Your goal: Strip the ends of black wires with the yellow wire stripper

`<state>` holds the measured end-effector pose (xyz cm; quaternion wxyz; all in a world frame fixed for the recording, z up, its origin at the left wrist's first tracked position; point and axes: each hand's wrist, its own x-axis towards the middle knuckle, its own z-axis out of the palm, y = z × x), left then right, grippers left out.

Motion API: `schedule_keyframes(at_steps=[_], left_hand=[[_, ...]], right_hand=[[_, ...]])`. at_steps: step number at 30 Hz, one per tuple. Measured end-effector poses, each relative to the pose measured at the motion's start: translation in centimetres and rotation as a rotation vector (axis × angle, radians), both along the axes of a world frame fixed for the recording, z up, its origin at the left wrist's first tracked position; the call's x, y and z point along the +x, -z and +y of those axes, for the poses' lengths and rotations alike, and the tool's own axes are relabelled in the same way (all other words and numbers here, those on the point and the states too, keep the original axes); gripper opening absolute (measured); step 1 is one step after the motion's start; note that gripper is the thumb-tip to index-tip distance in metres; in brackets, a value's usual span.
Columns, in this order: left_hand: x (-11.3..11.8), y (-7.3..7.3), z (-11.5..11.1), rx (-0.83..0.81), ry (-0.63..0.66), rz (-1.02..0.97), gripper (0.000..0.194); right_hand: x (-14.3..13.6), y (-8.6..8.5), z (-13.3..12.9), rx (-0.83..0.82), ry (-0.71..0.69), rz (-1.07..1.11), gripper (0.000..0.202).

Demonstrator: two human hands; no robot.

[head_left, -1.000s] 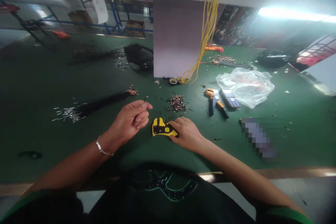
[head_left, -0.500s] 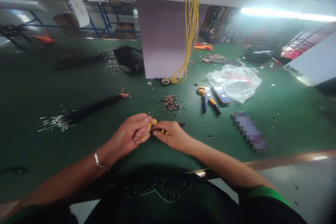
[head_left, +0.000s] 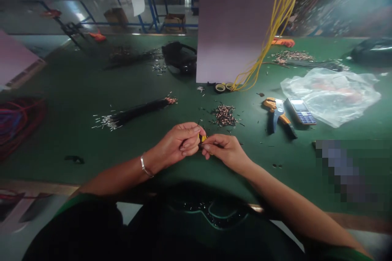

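Note:
My left hand [head_left: 185,140] is closed, thumb and index finger pinching a thin dark wire [head_left: 199,122] whose end pokes up. A small yellow and black object [head_left: 202,138] shows between my two hands; its kind is hard to make out. My right hand [head_left: 226,150] is closed, its fingertips pinched against that object beside my left fingers, and what they grip is mostly hidden. Just beyond lies a heap of short wire pieces with copper ends [head_left: 226,115]. On the left rests a bundle of black wires [head_left: 137,112] with silvery tips at one end and copper at the other.
An orange and dark wire stripper [head_left: 278,114], a keypad phone [head_left: 301,111] and a clear plastic bag [head_left: 333,94] lie to the right on the green table [head_left: 137,147]. Yellow wires [head_left: 281,16] hang by a pale panel [head_left: 232,28]. Tape rolls [head_left: 219,87] sit at its foot.
The view has swung left, so the things on the table appear farther right. My right fingers have shifted slightly on the yellow and black object; my left hand keeps its pinch.

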<state>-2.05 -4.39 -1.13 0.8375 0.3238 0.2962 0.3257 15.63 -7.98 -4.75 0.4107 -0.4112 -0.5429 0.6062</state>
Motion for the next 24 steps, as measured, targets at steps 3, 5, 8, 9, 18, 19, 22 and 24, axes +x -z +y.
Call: schedule_keyframes(at_steps=[3, 5, 8, 9, 18, 19, 22, 24], left_hand=[[0.0, -0.1, 0.1, 0.019, 0.000, 0.005, 0.014], [-0.1, -0.1, 0.1, 0.030, 0.004, 0.008, 0.014], [-0.1, -0.1, 0.0, 0.040, 0.013, 0.014, 0.014], [-0.1, -0.1, 0.0, 0.044, 0.014, 0.016, 0.014], [-0.2, 0.2, 0.0, 0.082, -0.026, 0.075, 0.014], [-0.2, 0.2, 0.1, 0.087, -0.045, 0.081, 0.013], [-0.2, 0.5, 0.6, 0.097, -0.071, 0.079, 0.011], [-0.2, 0.5, 0.9, 0.095, -0.075, 0.082, 0.011]], right_hand=[[0.2, 0.1, 0.1, -0.024, 0.001, 0.026, 0.012], [0.4, 0.2, 0.2, -0.040, 0.000, 0.029, 0.013], [0.4, 0.3, 0.2, -0.053, 0.009, 0.014, 0.014], [0.4, 0.3, 0.2, -0.052, 0.017, 0.005, 0.014], [0.3, 0.4, 0.0, -0.014, 0.062, -0.057, 0.011], [0.3, 0.3, 0.0, -0.010, 0.054, -0.065, 0.011], [0.5, 0.1, 0.0, -0.011, 0.014, -0.086, 0.011], [0.6, 0.1, 0.0, -0.031, -0.009, -0.078, 0.011]])
